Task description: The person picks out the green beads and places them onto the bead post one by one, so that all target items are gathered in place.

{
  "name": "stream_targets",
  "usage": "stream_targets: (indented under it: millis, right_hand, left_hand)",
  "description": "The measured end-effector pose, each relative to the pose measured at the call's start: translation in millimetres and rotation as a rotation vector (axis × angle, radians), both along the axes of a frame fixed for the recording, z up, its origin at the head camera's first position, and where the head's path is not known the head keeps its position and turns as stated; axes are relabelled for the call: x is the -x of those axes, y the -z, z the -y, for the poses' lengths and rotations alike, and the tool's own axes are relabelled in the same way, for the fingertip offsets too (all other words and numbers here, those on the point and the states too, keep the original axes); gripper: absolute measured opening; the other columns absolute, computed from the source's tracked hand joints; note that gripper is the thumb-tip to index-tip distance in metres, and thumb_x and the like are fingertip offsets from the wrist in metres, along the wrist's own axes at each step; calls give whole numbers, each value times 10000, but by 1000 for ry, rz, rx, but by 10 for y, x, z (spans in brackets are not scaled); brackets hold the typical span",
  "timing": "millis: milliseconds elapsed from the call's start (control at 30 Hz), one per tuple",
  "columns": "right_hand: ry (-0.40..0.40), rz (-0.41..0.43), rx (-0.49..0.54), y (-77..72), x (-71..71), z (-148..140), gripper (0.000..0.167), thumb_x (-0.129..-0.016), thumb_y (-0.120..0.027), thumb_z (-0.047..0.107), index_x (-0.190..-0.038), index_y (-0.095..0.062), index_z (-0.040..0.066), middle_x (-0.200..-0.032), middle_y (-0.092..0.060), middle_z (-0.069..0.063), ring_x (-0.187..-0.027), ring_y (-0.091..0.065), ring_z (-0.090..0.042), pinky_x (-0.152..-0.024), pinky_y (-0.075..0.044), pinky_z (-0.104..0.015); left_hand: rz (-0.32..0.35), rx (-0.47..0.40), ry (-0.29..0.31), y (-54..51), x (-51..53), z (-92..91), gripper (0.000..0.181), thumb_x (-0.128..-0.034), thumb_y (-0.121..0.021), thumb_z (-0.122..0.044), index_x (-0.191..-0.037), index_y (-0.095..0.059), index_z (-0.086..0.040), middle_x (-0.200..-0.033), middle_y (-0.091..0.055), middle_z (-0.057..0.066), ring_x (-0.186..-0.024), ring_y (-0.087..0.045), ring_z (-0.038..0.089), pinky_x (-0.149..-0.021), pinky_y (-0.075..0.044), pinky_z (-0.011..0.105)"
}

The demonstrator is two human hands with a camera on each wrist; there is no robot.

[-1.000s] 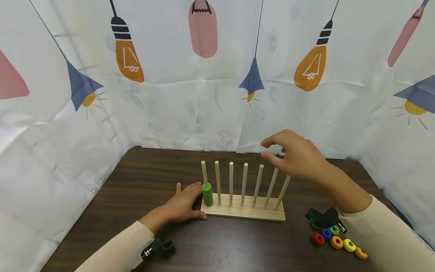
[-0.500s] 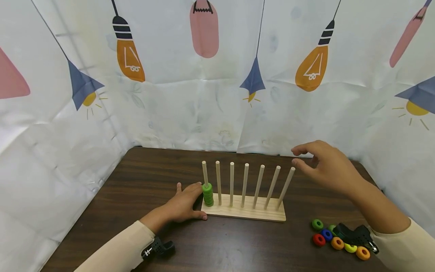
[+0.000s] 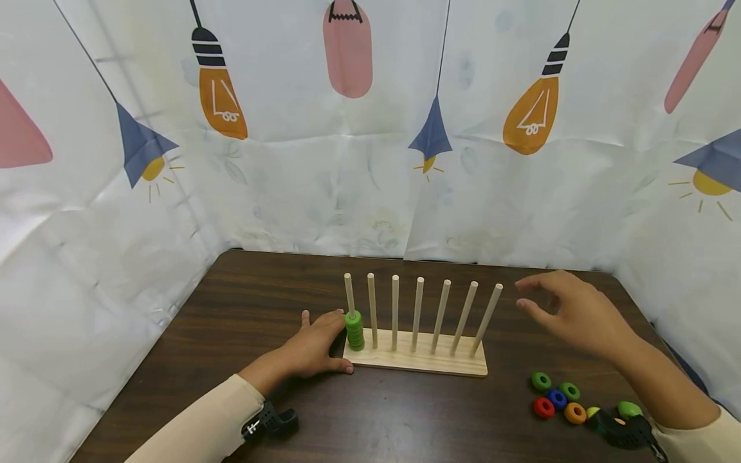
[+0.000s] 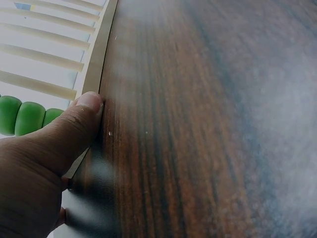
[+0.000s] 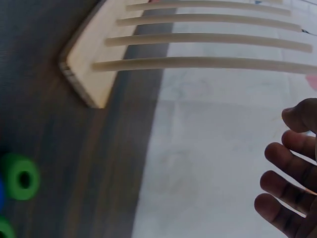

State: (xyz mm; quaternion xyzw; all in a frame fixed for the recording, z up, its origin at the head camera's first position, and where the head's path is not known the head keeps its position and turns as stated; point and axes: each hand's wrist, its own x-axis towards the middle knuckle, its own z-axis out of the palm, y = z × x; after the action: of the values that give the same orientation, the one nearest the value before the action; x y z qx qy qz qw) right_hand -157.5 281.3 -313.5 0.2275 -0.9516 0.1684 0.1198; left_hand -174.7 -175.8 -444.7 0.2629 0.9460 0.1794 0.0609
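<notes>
In the lower centre of the frame, the left hand (image 3: pixel 314 348) clamps the end of the 7-peg rack (image 3: pixel 413 361), whose leftmost peg bears green rings (image 3: pixel 355 331). Ring-stacking seems in hand; the right hand (image 3: pixel 579 315), grip apart and empty, likely needs a downward reach to the loose rings (image 3: pixel 570 417), lower right, partly hidden by a black wrist device (image 3: pixel 628 432).

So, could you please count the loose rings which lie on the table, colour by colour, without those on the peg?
Green rings: 3
Blue ring: 1
Red ring: 1
Yellow ring: 1, partly covered
Orange rings: 2, one apparently orange, only a sliver showing at the black wrist device
Total: 8 visible; the device may hide more.
</notes>
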Motion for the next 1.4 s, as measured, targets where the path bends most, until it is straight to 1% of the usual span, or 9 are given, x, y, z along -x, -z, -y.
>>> stream_targets:
  millis: [67, 167, 300, 367, 633, 733, 933, 1167, 1400]
  right_hand:
    - [7, 0, -2, 81, -29, -32, 281, -940, -774, 259, -1188, -723, 139, -1150, -694, -35, -877, -612, -171, -699, -509, -399]
    - [21, 17, -5, 197, -82, -88, 282, -929, -784, 255, -1178, -723, 137, -1135, -689, -43, -805, -574, -143, -639, -477, -348]
    - [30, 68, 4, 336, -142, -169, 297, -925, -788, 268, -1179, -721, 127, -1154, -692, -78, -881, -645, -233, -657, -528, -396]
    - [37, 87, 4, 405, -164, -207, 302, -921, -793, 275, -1175, -724, 127, -1166, -696, -85, -959, -665, -285, -693, -548, -442]
    - [76, 166, 5, 651, -264, -339, 341, -910, -801, 335, -1177, -722, 137, -1148, -689, -51, -918, -657, -250, -654, -522, -392]
    - [86, 199, 8, 724, -311, -363, 362, -911, -795, 370, -1184, -721, 145, -1162, -679, -50, -920, -647, -236, -651, -514, -378]
    - [106, 264, 13, 875, -397, -418, 387, -890, -789, 464, -1168, -729, 201, -1182, -672, -12, -1031, -659, -299, -734, -560, -499]
    - [107, 345, -10, 1020, -447, -510, 416, -860, -784, 538, -1154, -723, 251, -1191, -659, -15, -1048, -658, -309, -739, -560, -518]
    - [105, 361, -35, 1088, -458, -528, 348, -831, -802, 555, -1086, -729, 331, -1150, -654, 24, -1024, -662, -270, -751, -557, -528]
  left_hand:
    - [1, -2, 2, -2, -1, 1, 850, -820, -834, -513, -1479, -491, -103, -1577, -401, 199, -1496, -299, 363, -1052, -56, 833]
    - [2, -9, 4, -6, -3, 1, 843, -818, -836, -510, -1476, -494, -109, -1577, -402, 197, -1497, -296, 366, -1050, -54, 834]
    - [2, -10, 6, -3, -1, 1, 832, -817, -835, -514, -1469, -499, -123, -1577, -402, 197, -1496, -297, 368, -1050, -54, 835]
    - [2, -6, 5, 3, 2, 3, 834, -818, -832, -521, -1472, -497, -127, -1579, -401, 195, -1497, -296, 368, -1053, -56, 833]
    - [3, -3, 5, 6, 9, 7, 839, -818, -827, -529, -1474, -497, -123, -1579, -401, 192, -1498, -294, 365, -1055, -56, 831]
    - [1, -4, 5, 13, 12, 11, 837, -816, -828, -532, -1470, -500, -126, -1578, -401, 195, -1496, -298, 364, -1053, -56, 833]
    - [3, -7, 4, 20, 6, 7, 834, -816, -826, -537, -1473, -498, -141, -1583, -403, 166, -1502, -289, 352, -1057, -53, 830]
    - [-1, 2, 1, 8, -3, 1, 836, -814, -831, -535, -1473, -502, -140, -1581, -412, 154, -1503, -291, 346, -1061, -60, 827]
    - [-1, 1, 1, 10, -5, 1, 831, -816, -828, -536, -1466, -507, -130, -1576, -416, 163, -1499, -299, 351, -1057, -61, 830]
